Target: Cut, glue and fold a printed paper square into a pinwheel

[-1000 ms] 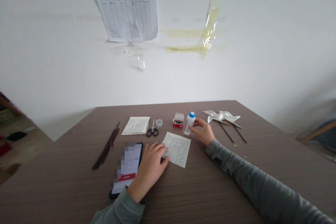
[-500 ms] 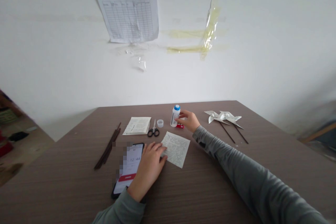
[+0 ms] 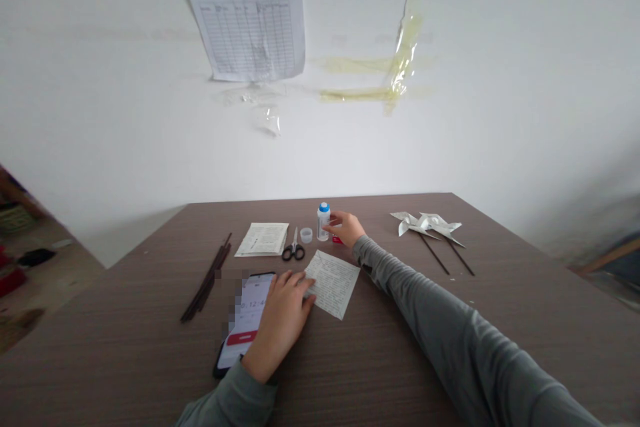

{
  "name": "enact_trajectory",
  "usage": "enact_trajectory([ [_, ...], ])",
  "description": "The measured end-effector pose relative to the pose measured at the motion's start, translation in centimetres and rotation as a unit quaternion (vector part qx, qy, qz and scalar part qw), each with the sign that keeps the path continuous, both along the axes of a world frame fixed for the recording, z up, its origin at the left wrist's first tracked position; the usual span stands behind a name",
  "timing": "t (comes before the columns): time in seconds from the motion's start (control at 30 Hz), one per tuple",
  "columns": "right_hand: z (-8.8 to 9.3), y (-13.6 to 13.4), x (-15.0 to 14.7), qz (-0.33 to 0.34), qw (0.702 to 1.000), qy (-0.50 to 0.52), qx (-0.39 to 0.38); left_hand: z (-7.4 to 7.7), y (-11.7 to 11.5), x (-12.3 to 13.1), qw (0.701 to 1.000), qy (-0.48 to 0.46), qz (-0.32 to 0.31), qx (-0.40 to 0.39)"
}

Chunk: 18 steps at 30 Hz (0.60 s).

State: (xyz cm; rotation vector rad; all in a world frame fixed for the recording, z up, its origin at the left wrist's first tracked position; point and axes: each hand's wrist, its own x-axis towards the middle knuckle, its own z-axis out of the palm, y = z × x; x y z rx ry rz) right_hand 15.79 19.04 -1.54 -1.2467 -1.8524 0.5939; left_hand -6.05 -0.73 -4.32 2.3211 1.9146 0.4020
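My right hand (image 3: 345, 227) is stretched across the table with its fingers round a small white bottle with a blue cap (image 3: 323, 221), which stands upright next to a clear round cap (image 3: 306, 235). A red box (image 3: 337, 239) is mostly hidden behind that hand. My left hand (image 3: 281, 317) lies flat, fingers apart, with its fingertips on the left edge of a printed square of paper (image 3: 333, 282) and its palm partly over a phone (image 3: 242, 320).
Black-handled scissors (image 3: 293, 248) and a second printed sheet (image 3: 263, 239) lie behind the phone. A bundle of dark sticks (image 3: 207, 277) lies to the left. Two paper pinwheels on sticks (image 3: 429, 226) lie at the far right of the brown table (image 3: 380, 347). A wall stands behind.
My right hand has carried the bottle leftward from beside the red box to a spot next to the clear cap. My left hand has stayed on the paper.
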Motion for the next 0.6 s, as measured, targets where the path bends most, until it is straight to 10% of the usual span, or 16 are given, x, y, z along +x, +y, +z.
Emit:
enact_trajectory([
  [0.6, 0.36, -0.65, -0.48, -0.030, 0.995, -0.096, -0.001, 0.41, -0.10, 0.06, 1.000, -0.015, -0.001, -0.004],
])
